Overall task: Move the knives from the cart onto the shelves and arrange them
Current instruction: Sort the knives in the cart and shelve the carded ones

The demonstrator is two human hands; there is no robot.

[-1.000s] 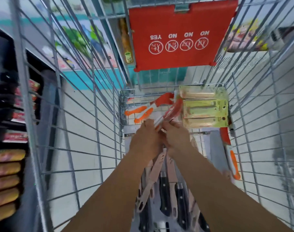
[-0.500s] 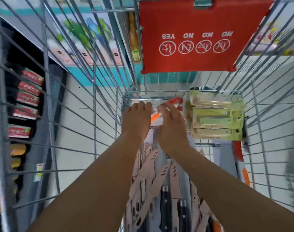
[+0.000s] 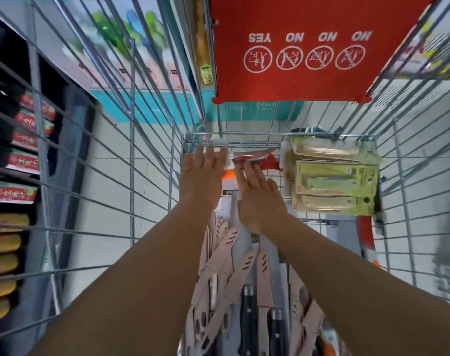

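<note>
Left hand: reaching deep toward the far end of the silver wire shopping cart; fingers straight and spread, grasping nothing; fingertips just short of the far rail, resting on or just above the packs there, contact not resolvable.
Right hand: alongside, fingers extended and flat, nothing clasped; fingertips touching the near edge of the red-carded knife pack.
Red-carded knife pack: flat blister pack with a curved silver blade, lying crosswise just beyond the right fingertips and just right of the left ones; orange-and-white packaging partly showing between the two hands.
Green-carded knife packs: stacked pale green and cream cards, right of the right fingers, well clear of both hands.
Pink-sheathed knives: loose heap with black-handled knives, behind the fingers, under the wrists and forearms.
Dark store shelves: outside the cart, far left of the left fingers; red-labelled packs already in rows.
Step in hand, judged: gathering the far packs for lifting out.
Technique, advised: thumbs slid under the card edge, fingers closed on top; grip on cardboard, not on the blister over the blade; packs squared into one stack first; lift straight up, clear of wire and of the heap beneath.
Risk, judged: a card corner snagging the wire mesh; packs sliding apart if pinched at one end only.
</note>
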